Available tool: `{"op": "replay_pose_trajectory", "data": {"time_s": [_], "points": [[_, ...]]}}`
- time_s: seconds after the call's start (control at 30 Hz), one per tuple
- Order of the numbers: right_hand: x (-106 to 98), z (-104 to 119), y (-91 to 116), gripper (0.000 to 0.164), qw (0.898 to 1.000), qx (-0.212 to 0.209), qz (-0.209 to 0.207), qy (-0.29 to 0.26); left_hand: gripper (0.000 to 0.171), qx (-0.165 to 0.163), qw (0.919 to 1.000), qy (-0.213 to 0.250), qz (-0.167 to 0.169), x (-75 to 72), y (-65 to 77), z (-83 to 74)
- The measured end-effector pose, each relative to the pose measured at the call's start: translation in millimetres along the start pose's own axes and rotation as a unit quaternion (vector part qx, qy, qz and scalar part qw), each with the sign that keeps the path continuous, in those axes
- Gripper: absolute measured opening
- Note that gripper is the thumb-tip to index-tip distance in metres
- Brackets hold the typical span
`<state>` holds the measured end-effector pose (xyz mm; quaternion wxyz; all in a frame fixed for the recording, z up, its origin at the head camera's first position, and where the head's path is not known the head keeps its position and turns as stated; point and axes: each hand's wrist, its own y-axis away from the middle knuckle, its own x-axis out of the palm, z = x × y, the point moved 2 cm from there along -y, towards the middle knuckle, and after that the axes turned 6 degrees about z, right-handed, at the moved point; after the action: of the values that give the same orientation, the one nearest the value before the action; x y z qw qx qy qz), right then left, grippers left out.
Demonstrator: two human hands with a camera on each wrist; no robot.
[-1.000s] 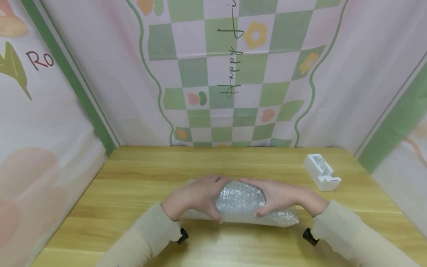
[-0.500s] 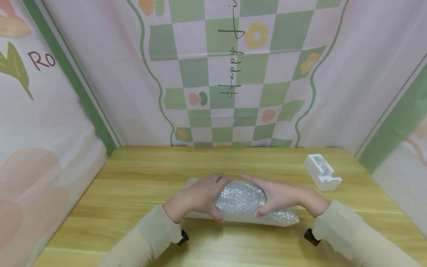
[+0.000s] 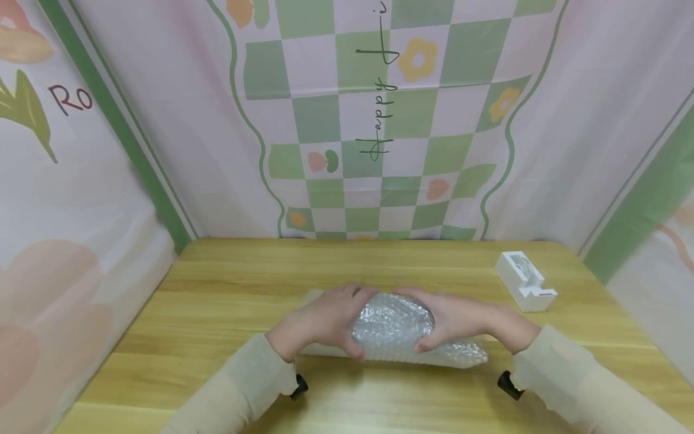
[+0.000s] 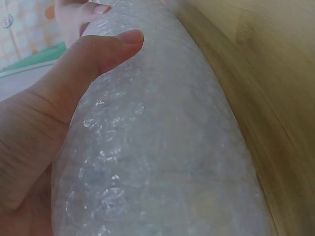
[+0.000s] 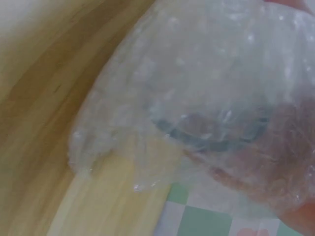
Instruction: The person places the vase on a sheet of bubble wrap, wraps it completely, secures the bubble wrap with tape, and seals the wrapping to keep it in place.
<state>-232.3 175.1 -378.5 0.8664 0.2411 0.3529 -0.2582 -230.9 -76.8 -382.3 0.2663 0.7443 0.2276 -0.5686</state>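
Observation:
A bundle rolled in clear bubble wrap (image 3: 393, 328) lies crosswise on the wooden table, its loose, crumpled end toward the right. From the left, my left hand (image 3: 333, 319) grips over the roll, thumb on the near side and fingers over the far side. My right hand (image 3: 458, 319) holds it in the same way farther right, with a gap of wrap between the hands. The left thumb (image 4: 106, 51) presses along the bubbled surface in the left wrist view. Through the film in the right wrist view shows a dark greenish curved rim (image 5: 211, 145); the rest of the wrapped thing is hidden.
A white tape dispenser (image 3: 525, 282) with a roll of clear tape stands at the back right of the wooden table (image 3: 244, 265). Patterned cloth hangings (image 3: 360, 120) enclose the table at the back and both sides.

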Motion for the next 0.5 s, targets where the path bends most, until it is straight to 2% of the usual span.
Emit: {"op": "replay_pose_trajectory", "data": {"time_s": [0.13,0.27,0.4,0.5], "points": [[-2.9,7.4,2.0,0.103,0.998,0.005,-0.016,0.058,0.121,0.004,0.9999,0.01,0.0,-0.5,-0.9,0.3],[-3.0,19.1,4.3,0.099,0.989,0.017,-0.055,0.136,0.12,0.002,0.9998,0.021,0.003,-1.9,-1.5,1.2],[1.5,25.7,5.7,0.108,0.979,0.027,-0.078,0.185,0.118,-0.003,0.9991,0.041,0.006,-4.2,-1.5,2.2],[5.8,25.5,5.4,0.119,0.977,0.029,-0.08,0.194,0.117,-0.006,0.9983,0.057,0.009,-5.4,-2.0,3.3]]}}
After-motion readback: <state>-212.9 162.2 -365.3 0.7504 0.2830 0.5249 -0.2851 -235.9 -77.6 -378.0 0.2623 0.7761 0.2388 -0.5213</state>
